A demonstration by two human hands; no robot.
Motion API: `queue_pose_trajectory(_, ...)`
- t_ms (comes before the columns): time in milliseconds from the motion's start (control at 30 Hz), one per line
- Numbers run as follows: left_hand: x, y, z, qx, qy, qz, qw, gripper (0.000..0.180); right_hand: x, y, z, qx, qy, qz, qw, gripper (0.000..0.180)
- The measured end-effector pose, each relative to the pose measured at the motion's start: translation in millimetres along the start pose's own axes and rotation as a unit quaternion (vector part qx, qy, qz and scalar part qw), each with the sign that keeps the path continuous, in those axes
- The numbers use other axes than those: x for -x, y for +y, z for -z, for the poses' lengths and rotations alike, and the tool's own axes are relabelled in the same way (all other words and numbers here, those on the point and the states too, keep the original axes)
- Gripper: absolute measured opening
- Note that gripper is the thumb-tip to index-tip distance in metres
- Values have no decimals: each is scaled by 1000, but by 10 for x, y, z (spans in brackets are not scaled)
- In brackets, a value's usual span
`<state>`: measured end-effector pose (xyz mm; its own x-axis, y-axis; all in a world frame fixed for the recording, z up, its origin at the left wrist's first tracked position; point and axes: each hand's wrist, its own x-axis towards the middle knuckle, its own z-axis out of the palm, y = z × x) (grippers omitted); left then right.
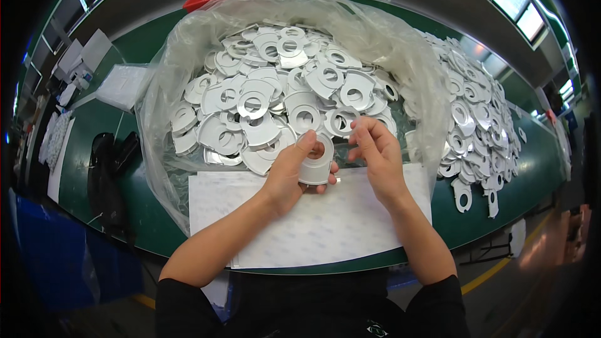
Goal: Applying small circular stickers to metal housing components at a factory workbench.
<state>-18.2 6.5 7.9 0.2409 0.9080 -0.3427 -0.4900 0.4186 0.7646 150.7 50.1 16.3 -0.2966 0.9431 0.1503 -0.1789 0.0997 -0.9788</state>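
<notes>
While the left hand [287, 176] grips one plate [315, 173] between thumb and curled fingers, above the far edge of the white sheet [313, 231], the right hand [380, 156] sits nearby, half curled; can't tell if its fingertips pinch anything. Best to hold the plate steady by its sides, pressing lightly, so the face stays visible and unmarked. Plate looks silvery grey, thin, rounded, with a round hole; similar plates [260, 130] heap behind.
</notes>
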Motion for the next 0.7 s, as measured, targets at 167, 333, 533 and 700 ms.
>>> queue_pose_trajectory(167, 31, 21, -47, -47, 46, 7, 998, 38, 33, 25, -33, -3, -21, 26, 999, 14)
queue_pose_trajectory(333, 40, -17, -48, -6, 44, -15, 999, 28, 62, 31, -49, 0, -22, 44, 999, 14)
queue_pose_trajectory(533, 48, 16, -81, 37, 34, -27, 998, 32, 68, 38, -57, 1, -17, 40, 999, 15)
queue_pose_trajectory(700, 66, 25, -123, -25, 83, 1, 996, 30, 78, 38, -61, 0, -20, 38, 999, 16)
